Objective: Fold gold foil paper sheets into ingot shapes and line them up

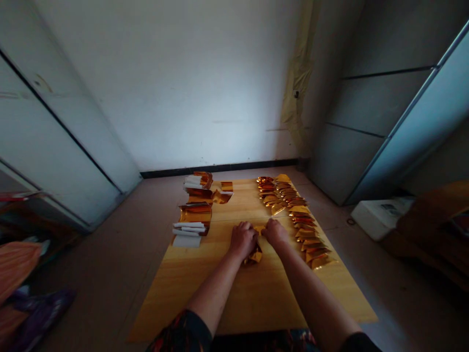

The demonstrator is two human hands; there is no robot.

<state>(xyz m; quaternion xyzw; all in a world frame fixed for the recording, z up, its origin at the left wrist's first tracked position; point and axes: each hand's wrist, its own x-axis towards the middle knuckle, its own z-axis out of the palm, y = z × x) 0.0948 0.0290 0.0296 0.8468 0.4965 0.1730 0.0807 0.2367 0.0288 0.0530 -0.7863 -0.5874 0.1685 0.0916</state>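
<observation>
Closest in, patterned dark sleeves [183, 335] and bare forearms [216, 288], reaching over the tabletop [264, 303]. Just inside the left wrist, a small bunch of folded gold foil [255, 256], perhaps joined to the paper above, perhaps loose; hard to tell. Right beyond, around the middle of the tabletop, a piece of gold paper [259, 229] caught between both hands: left hand [244, 239] curled in and closed on one side, right hand [275, 233] pinching the other (left fingertips mostly hidden behind the knuckles). Probably very light, thin and crisp, apt to keep a crease, easy to dent or tear, a bit slippery on the shiny face. Best taken by opposite edges, between thumb and forefinger, with no squeezing of the middle.

Level with the hands but well apart, over at the left, white-backed sheets [188, 229], partly curled; behind these, curled gold sheets [196, 212]. At the right, running from beside the right forearm toward the far edge, rows of folded gold pieces [308, 225], overlapping and tilted. Near the far edge, a small gold square [227, 186]. Past the tabletop, a white box [377, 215] on the right, dark baseboard [220, 167], then pale wall [183, 98].
</observation>
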